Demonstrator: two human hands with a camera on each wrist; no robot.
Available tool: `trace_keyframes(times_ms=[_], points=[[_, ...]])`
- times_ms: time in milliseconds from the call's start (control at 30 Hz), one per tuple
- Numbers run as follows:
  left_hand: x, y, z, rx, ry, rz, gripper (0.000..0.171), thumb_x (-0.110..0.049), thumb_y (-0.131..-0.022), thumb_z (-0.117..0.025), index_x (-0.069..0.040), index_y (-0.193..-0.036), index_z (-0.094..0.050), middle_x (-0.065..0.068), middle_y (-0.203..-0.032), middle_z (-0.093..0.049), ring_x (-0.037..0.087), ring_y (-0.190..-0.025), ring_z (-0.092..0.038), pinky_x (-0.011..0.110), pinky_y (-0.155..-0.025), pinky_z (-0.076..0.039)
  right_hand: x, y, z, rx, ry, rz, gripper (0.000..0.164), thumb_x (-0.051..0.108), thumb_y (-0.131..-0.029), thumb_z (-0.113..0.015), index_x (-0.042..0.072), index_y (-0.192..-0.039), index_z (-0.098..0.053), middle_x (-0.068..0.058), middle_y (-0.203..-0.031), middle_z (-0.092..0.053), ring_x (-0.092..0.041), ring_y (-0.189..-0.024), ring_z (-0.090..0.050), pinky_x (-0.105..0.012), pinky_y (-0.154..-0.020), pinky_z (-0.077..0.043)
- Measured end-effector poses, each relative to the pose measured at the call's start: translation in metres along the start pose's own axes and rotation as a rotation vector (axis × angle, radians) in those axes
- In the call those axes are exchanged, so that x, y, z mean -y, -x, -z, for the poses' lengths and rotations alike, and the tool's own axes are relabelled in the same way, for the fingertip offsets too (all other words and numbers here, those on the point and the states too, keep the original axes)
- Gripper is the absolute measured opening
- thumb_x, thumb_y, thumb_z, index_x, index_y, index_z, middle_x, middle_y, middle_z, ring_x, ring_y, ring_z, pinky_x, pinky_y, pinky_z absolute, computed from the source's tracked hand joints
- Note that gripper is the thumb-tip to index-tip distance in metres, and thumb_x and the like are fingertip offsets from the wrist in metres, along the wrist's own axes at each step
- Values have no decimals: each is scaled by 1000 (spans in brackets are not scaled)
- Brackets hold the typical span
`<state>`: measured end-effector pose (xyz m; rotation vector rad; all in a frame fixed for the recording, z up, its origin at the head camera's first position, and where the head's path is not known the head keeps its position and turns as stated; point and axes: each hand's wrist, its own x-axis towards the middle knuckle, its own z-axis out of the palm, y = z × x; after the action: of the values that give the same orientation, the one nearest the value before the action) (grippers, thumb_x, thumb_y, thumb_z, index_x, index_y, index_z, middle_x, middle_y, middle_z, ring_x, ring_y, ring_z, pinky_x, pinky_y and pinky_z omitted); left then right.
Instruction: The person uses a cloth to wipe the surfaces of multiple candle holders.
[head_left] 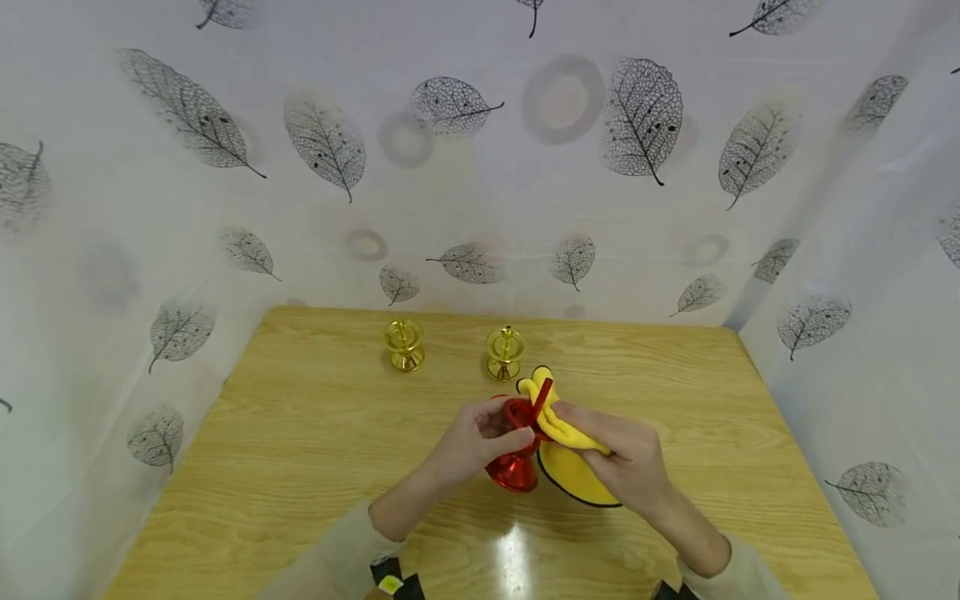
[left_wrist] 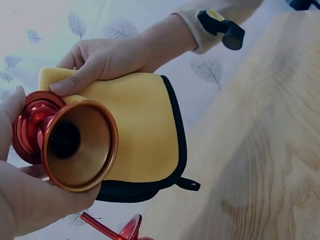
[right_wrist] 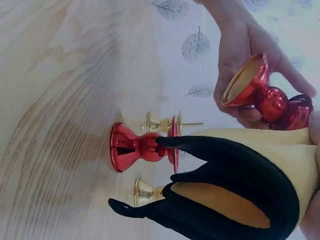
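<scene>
My left hand (head_left: 480,437) grips a glossy red candle holder (left_wrist: 92,150) by its middle, tilted so that its hollow, gold-lined base faces the left wrist camera. A folded yellow cloth (head_left: 577,479) with black edging is pinched in my right hand (head_left: 633,454). The cloth presses against the upper end of the candle holder, covering part of it in the head view. Its lower part, with a small black loop, hangs down beside the holder. Close by, a second red candle holder (right_wrist: 140,147) stands upright, partly behind the cloth's edge in the right wrist view.
Two gold candle holders, one at the back left (head_left: 405,346) and one nearer the middle (head_left: 506,353), stand upright on the wooden table (head_left: 315,467). A white leaf-patterned curtain (head_left: 480,200) hangs round the table's back and sides.
</scene>
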<state>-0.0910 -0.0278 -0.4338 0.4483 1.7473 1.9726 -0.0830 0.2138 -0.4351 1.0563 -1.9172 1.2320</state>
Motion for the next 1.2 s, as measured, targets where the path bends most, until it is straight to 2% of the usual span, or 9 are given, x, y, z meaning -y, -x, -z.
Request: trace_keyframes(times_ms=[167,300,433,567,767,833,933,1067,1200], points=[[-1,3,1,73,26,-5,63,-14,-96,-77,-6,-154,-52,20,-137,-67,10,-108,-68,25,-94,-60,-4,3,3,-28,-41,-9,31,18,-100,-73,-7,-118,-77,-10,-120,-79,-5,-119,-72,-17,-95,-58],[-1,6,2,79,49,-6,70,-9,-94,-79,-7,-157,-48,22,-141,-65,10,-110,-69,26,-95,-61,-4,3,5,-17,-88,-57,31,17,-97,-75,-6,-118,-77,-12,-118,-80,-5,-117,-73,-17,-91,-60],[0,7,1,32,46,-9,70,-9,-92,-81,-9,-155,-51,13,-132,-71,10,-107,-70,26,-91,-62,-3,5,4,4,-128,-101,29,7,-93,-78,-6,-118,-77,-12,-119,-79,-6,-116,-74,-18,-88,-61],[1,8,-1,-30,25,-16,71,-9,-90,-83,-9,-154,-53,17,-129,-73,9,-104,-72,26,-90,-62,-1,5,5,30,-177,-150,36,-12,-83,-80,-9,-119,-76,-11,-122,-79,-6,-117,-74,-19,-87,-61],[3,6,-7,-164,-195,-69,76,-13,-87,-87,-11,-154,-53,16,-121,-76,6,-90,-69,20,-79,-58,3,3,5,78,-146,-232,54,-28,-71,-79,-4,-119,-77,-13,-118,-80,-1,-115,-73,-19,-86,-62],[3,5,-11,-209,-270,-100,77,-15,-85,-88,-12,-154,-54,12,-115,-77,5,-86,-65,18,-74,-55,4,2,5,95,-105,-247,54,-25,-71,-80,-2,-119,-78,-17,-115,-80,1,-116,-72,-18,-86,-61],[2,3,-15,-244,-312,-130,77,-13,-84,-89,-11,-153,-55,9,-110,-76,6,-82,-61,17,-68,-50,6,0,5,115,-22,-219,44,-13,-78,-84,1,-120,-79,-22,-110,-80,3,-117,-70,-16,-87,-60],[1,2,-17,-248,-287,-115,76,-11,-83,-89,-12,-152,-56,8,-109,-75,7,-82,-60,17,-69,-50,5,-3,7,102,60,-108,26,16,-94,-79,3,-117,-80,-21,-104,-81,0,-115,-70,-14,-88,-59],[1,3,-16,-225,-224,-93,73,-12,-86,-87,-11,-151,-55,14,-118,-74,7,-89,-65,19,-76,-56,3,-4,8,73,117,-13,32,30,-102,-69,4,-114,-81,-16,-100,-83,-8,-107,-76,-15,-87,-59]])
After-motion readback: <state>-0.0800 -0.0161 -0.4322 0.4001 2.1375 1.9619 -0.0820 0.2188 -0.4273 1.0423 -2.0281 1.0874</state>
